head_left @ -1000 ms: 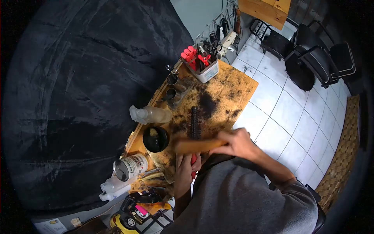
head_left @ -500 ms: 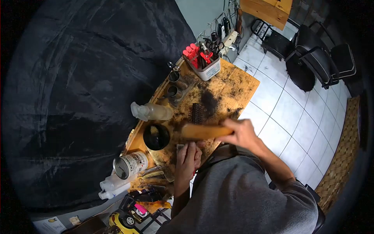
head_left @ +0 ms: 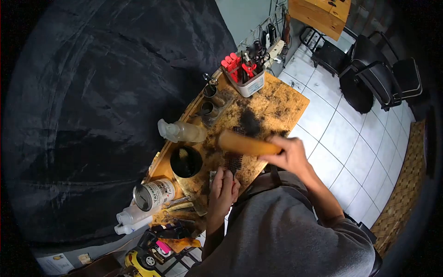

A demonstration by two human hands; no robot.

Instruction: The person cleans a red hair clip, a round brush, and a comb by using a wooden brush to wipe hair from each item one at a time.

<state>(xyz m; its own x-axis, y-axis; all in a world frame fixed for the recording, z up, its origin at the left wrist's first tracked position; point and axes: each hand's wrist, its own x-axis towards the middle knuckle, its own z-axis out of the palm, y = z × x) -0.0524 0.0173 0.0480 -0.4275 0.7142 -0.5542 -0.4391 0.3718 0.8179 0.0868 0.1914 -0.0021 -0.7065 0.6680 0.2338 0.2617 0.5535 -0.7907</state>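
Note:
My right hand (head_left: 290,154) is closed on the end of an orange-brown wooden brush (head_left: 249,144), blurred by motion; its bristles do not show. Beneath it passes a dark hairbrush (head_left: 234,160) with rows of bristles, partly covered by the wooden back. My left hand (head_left: 224,188) grips the hairbrush's handle low over the table, its fingers wrapped round. Left of the hands stands a black cup (head_left: 186,161) with something pale inside. A clear spray bottle (head_left: 184,132) is just above the cup.
Dark hair clippings (head_left: 250,121) litter the wooden table (head_left: 288,99). A tub of red clips and tools (head_left: 251,85) stands at its far corner. A labelled can (head_left: 159,193) and plastic bottles (head_left: 131,216) line the left edge. Black chairs (head_left: 371,69) stand on white tiles.
The wooden brush has swung upward and tilted, uncovering the hairbrush's lower bristles near my left hand. My left hand stays in nearly the same place. The view has shifted slightly.

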